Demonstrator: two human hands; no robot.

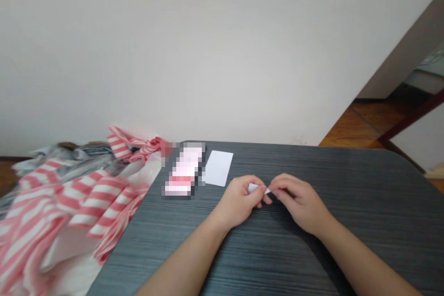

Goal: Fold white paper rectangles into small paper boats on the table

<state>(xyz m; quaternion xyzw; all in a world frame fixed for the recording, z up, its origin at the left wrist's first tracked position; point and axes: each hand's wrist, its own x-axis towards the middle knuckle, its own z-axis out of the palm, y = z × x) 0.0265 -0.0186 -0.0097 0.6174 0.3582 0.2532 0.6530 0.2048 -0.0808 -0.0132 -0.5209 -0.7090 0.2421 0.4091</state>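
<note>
white paper strip (253,188) pinched between the fingertips of left hand (237,201) and right hand (300,203) over the dark wood-grain table (350,259), towards its far edge; a loosened pinch could drop it.

A small white piece of paper (253,188) is mostly hidden between the left-hand grip (239,201) and the right-hand grip (298,203), too covered for its shape to be made out. A pink-and-white rectangular item (182,171) on the dark grey wood-grain surface (347,240) is pixelated, so what it is cannot be told. A blurred heap of pink-and-white striped fabric (69,212) runs off the left and bottom edges, partly hiding a blurred grey cloth (86,151) behind it.
</note>
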